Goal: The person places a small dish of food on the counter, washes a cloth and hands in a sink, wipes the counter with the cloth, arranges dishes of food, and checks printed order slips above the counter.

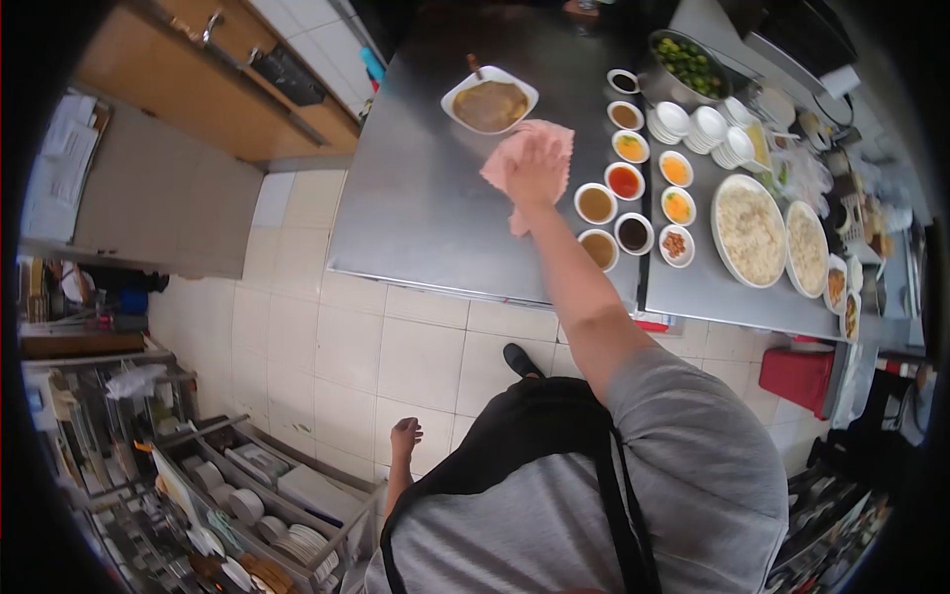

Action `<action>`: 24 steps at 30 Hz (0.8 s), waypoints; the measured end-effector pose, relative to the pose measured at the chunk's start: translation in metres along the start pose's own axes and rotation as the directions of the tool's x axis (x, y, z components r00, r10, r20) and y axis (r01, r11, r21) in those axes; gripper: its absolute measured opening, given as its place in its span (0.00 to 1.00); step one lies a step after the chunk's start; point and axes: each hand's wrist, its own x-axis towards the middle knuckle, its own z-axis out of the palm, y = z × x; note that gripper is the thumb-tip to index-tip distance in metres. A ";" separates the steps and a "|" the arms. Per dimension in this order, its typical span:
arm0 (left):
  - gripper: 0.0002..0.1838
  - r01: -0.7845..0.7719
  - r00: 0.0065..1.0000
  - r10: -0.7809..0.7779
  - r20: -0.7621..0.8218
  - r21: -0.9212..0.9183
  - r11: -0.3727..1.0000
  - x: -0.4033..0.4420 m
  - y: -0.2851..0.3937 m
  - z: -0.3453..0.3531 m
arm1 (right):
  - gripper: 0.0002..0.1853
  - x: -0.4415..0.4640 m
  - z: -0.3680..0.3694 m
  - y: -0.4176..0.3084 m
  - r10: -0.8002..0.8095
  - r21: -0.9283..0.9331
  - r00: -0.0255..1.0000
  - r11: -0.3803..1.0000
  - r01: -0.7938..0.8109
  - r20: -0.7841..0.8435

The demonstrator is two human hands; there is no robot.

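My right hand (535, 178) presses a pink cloth (500, 170) onto the steel table (426, 223), with the cloth spreading out around the fingers. Just beyond the cloth sits a white square bowl (490, 99) of brown sauce, a utensil handle standing up at its back edge. To the right of my hand are small white bowls, among them one of brown sauce (596, 203) and one of red sauce (623, 181). My left hand (406, 434) hangs low at my side above the floor, fingers curled in, with nothing visible in them.
Right of the sauces stand large oval bowls of pale shredded food (749, 231), stacked small white dishes (671, 122) and a metal bowl of green vegetables (686, 67). A red bin (795, 381) is below. Behind my left side is a drawer of dishes (247, 505).
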 end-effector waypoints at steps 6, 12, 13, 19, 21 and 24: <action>0.13 -0.120 0.985 0.079 0.156 0.272 0.955 0.028 -0.016 0.008 | 0.21 -0.111 -0.057 0.021 -0.698 -0.038 0.631 0.680 0.732 -0.338; 0.12 0.057 0.978 -0.136 0.156 0.429 0.902 0.086 -0.024 0.059 | 0.10 -0.209 -0.069 0.115 -0.763 0.804 0.645 0.406 0.435 0.037; 0.12 0.047 0.978 -0.124 0.167 0.402 0.915 0.087 -0.015 0.072 | 0.09 -0.218 -0.088 0.135 -0.773 0.866 0.569 0.460 0.196 0.282; 0.10 -0.328 0.939 0.215 0.266 0.518 0.790 -0.002 0.084 0.188 | 0.11 -0.227 -0.223 0.264 -0.266 0.359 0.622 0.933 -0.027 0.736; 0.10 -0.450 0.880 0.272 0.389 0.500 0.740 -0.017 0.093 0.231 | 0.13 -0.232 -0.222 0.304 -0.240 0.393 0.879 0.917 0.066 0.412; 0.12 -0.572 0.806 0.301 0.509 0.541 0.617 -0.049 0.103 0.295 | 0.20 -0.246 -0.197 0.354 -0.337 0.187 0.931 0.914 0.359 -0.140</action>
